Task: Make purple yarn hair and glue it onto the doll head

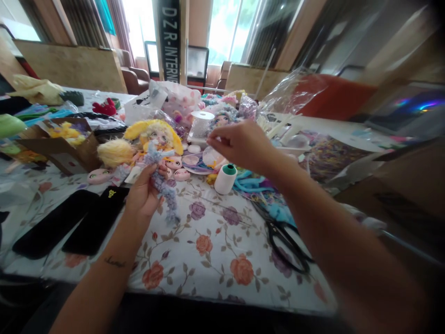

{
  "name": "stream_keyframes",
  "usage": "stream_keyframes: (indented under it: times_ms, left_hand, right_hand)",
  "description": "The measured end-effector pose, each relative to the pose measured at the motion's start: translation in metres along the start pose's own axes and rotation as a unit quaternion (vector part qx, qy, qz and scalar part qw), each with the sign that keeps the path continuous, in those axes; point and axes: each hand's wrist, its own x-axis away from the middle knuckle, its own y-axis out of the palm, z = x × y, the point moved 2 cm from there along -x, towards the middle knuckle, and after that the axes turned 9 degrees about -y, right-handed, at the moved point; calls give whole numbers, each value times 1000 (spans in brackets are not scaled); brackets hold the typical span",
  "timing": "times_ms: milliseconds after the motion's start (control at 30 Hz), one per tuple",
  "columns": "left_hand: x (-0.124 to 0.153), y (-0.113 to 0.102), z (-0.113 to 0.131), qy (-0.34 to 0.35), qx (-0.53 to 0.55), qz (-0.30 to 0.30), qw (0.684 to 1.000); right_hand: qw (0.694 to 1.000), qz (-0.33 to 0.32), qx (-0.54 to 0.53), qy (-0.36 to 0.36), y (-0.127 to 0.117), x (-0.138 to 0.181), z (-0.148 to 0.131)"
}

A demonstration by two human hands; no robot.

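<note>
Right forearm (333, 222): nearest the camera, reaching over the counter (194, 273).
Left hand (143, 189): closed around the fluffy blue-grey yarn piece (168, 195), its end hanging below.
Right hand (239, 144): raised, apart from the left, fingertips pinched; on what, I cannot tell.
Grip: I think firm but gentle is best, not crushing the pile.
White spool (224, 183): under the right hand, no readable label.
Banner (169, 41): beyond both hands, reads "DZR-INTERN", then cut off.

On the tabletop (215, 273), scissors (274, 226) lie right of the spool (224, 183) — the doll (160, 135) behind, leftward — the box (74, 160) farther left.
</note>
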Motion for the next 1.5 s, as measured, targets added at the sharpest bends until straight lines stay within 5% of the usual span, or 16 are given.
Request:
stream_keyframes:
  times_ms: [133,300,533,600,700,767,867,1000,1100,1200,1300,1500]
  left_hand:
    - [3,1,-4,-6,-19,9,1000]
    - [7,2,-7,-13,-23,-19,999]
    - [10,-6,-25,-1,-122,-53,991]
    - [12,-7,-33,-13,-166,-70,984]
    - [17,-7,-42,-39,-218,-91,971]
    - [19,-7,-46,-48,-243,-109,963]
    - [21,-6,-48,-38,-264,-134,954]
    - [18,-8,-48,-30,-281,-126,951]
    - [14,-12,-47,-18,-303,-93,948]
    - [10,-14,-46,17,-302,-70,950]
    - [8,-14,-47,42,-289,-75,954]
    - [10,-13,-53,22,-294,-66,953]
  right_hand:
    - [999,4,44,4,-29,-9,6]
    - [999,-16,44,6,-52,34,-31]
    - [946,-291,-126,67,-13,121,-52]
    - [951,-264,-135,90,-2,137,-43]
    - [973,-90,-122,174,9,147,-28]
    - [953,21,-175,246,20,144,-29]
    - [850,88,-392,340,49,128,-48]
    - [606,34,-675,421,89,108,-84]
    - [535,-15,-728,428,98,105,-95]
    - [539,-38,-740,401,94,111,-93]
    - [592,-32,-719,363,85,117,-89]
    - [844,116,-458,253,64,116,-94]
